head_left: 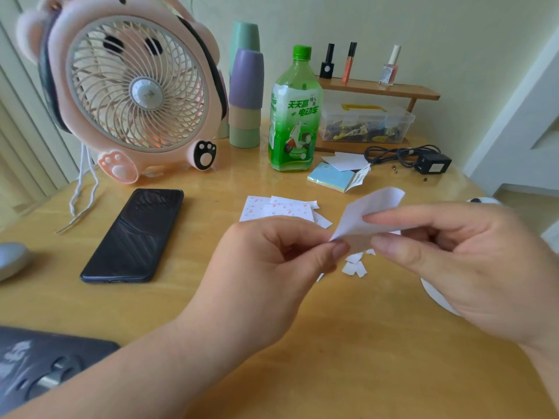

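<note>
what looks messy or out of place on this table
Small white scraps lie scattered on the table under the paper that the left hand and right hand pinch; they look like torn or cut leftovers. Nothing is spilled.

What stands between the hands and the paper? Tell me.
Nothing visible does. The left hand and the right hand both pinch the paper directly, above the scraps on the table.
</note>
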Tool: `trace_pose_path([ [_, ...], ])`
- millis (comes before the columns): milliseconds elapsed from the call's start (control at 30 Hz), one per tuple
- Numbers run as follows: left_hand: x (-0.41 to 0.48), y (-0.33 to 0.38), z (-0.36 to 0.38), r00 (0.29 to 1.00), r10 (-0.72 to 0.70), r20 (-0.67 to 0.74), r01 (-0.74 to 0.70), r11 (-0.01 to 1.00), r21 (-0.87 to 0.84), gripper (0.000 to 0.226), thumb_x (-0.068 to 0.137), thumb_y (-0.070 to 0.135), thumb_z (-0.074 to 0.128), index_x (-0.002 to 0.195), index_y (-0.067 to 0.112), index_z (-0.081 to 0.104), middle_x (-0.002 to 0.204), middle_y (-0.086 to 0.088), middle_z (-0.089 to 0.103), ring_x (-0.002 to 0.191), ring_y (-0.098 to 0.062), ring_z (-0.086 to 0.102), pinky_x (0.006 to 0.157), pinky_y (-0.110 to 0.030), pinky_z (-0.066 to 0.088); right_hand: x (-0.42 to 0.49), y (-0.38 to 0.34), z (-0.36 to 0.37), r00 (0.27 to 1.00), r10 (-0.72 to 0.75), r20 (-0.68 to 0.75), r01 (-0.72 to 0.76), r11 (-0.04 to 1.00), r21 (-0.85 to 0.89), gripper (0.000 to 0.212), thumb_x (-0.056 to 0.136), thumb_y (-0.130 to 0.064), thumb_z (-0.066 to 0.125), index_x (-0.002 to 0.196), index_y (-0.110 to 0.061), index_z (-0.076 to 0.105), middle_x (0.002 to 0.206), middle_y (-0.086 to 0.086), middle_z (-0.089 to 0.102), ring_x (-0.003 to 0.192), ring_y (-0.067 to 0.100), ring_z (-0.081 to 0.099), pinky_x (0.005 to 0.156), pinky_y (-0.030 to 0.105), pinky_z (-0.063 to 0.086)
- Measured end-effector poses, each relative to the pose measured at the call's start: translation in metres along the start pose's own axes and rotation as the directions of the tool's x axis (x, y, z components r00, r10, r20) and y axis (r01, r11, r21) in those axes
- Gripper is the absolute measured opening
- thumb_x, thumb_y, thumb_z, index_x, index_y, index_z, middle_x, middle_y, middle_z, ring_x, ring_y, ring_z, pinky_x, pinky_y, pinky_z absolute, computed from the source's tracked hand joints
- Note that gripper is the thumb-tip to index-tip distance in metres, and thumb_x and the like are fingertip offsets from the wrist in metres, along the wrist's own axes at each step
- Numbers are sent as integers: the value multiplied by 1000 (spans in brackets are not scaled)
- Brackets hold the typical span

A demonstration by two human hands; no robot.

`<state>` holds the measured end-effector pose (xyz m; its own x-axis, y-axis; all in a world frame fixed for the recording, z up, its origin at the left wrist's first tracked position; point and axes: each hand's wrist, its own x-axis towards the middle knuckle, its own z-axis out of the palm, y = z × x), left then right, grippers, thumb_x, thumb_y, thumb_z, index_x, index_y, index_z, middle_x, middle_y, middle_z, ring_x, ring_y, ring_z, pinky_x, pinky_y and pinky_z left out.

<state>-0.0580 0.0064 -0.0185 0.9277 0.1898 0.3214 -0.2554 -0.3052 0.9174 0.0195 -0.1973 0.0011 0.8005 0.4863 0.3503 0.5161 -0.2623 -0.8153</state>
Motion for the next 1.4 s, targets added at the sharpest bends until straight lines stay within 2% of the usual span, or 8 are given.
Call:
trace_pose_path([
  [100, 0, 1, 3, 992, -125, 32, 129, 982, -141, 8, 83, 25, 80, 77, 28, 79, 74, 6, 78, 71, -16, 77, 76, -36, 62, 2, -7, 2, 998, -37, -49, 30, 992, -123, 24, 69, -65, 69, 83, -47, 78, 65, 1, 46, 60, 23, 44, 57, 32, 40],
  [200, 0, 3, 4, 978, -201, 56, 208, 946, -248, 12, 82, 19, 80, 71, 16, 77, 76, 0, 79, 70, -18, 78, 69, -23, 59, 3, -9, 4, 997, 2, -79, -6, 999, -45, 32, 73, -61, 77, 77, -29, 79, 87, -8, 61, 73, 23, 57, 69, 21, 44],
  [333, 2, 2, 5, 960, -261, 101, 280, 897, -342, 12, 72, 26, 79, 67, 15, 77, 80, -6, 79, 73, -28, 78, 83, -44, 63, 3, -3, 5, 988, 138, 66, -148, 971, 190, 43, 74, -50, 79, 99, -15, 80, 110, 5, 76, 108, 29, 71, 105, 59, 47],
  [400, 2, 2, 6, 950, -283, 135, 313, 883, -349, 13, 73, 26, 79, 64, 17, 75, 76, -3, 77, 71, -29, 77, 83, -47, 63, 2, 0, 6, 985, 161, 57, -170, 965, 200, 49, 72, -51, 78, 99, -11, 79, 103, 15, 77, 105, 38, 70, 101, 63, 48],
  [500, 3, 1, 5, 950, -260, 172, 307, 876, -371, 10, 78, 24, 77, 75, 14, 77, 77, -4, 76, 71, -24, 74, 71, -43, 64, 1, 0, 6, 989, 145, 7, -144, 979, 147, 33, 76, -44, 82, 91, -15, 80, 90, 13, 78, 87, 34, 73, 79, 41, 56],
  [667, 8, -1, -1, 966, -225, 125, 257, 862, -437, 24, 71, 25, 77, 89, 8, 79, 88, -14, 78, 78, -26, 74, 62, -34, 58, 0, -7, 7, 990, 136, 28, -139, 968, 209, 29, 73, -35, 74, 90, -12, 81, 92, 11, 79, 92, 34, 75, 93, 64, 53],
  [1133, 10, 0, 1, 963, -263, 62, 264, 870, -417, 25, 64, 16, 81, 85, 4, 74, 80, -15, 77, 71, -27, 76, 71, -33, 61, 0, -7, 11, 989, 148, 24, -149, 973, 177, 27, 80, -34, 75, 88, -9, 79, 90, 20, 76, 91, 47, 69, 86, 70, 51],
  [1400, 9, -6, -1, 929, -291, 227, 359, 857, -369, 24, 76, 10, 85, 98, 4, 77, 96, -15, 78, 95, -33, 76, 95, -46, 57, 0, 1, 17, 971, 241, -1, -235, 950, 207, 83, 56, -72, 83, 92, 2, 73, 97, 42, 63, 89, 62, 58, 80, 79, 45],
])
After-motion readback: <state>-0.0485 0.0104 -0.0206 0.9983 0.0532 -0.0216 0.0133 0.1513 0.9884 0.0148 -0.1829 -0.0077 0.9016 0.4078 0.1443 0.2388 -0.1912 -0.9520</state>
